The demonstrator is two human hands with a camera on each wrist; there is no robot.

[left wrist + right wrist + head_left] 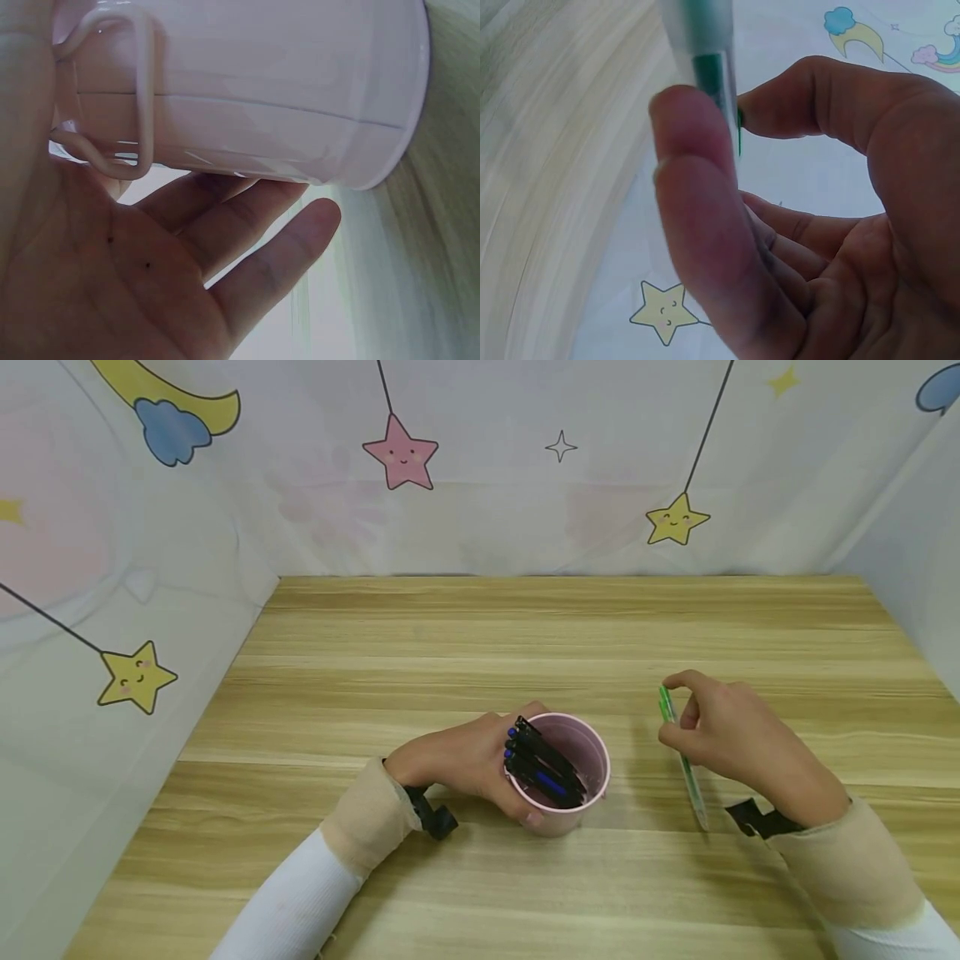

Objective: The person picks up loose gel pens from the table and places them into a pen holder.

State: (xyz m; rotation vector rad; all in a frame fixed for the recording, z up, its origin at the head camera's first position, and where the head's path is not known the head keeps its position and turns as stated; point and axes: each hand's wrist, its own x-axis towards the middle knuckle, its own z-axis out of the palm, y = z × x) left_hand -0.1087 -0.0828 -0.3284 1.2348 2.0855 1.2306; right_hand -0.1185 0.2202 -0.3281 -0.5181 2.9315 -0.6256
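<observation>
A pink pail-shaped cup (558,823) stands upright on the table, with several black pens (542,764) leaning inside it. My left hand (472,756) grips the cup from its left side, thumb at the near side and fingers round the back. The left wrist view shows the cup's wall with a wire-like handle (144,90) beside the palm. To the right of the cup, my right hand (723,727) pinches a slim clear pen with green parts (694,789) between thumb and fingers. The pen slants, its green end up and away, its clear tip toward me.
The wood-grain table (450,635) reaches back to a white cloth (487,527) printed with stars, a moon and clouds. Similar cloth walls rise at both sides. Black straps (431,814) circle both wrists over beige cuffs.
</observation>
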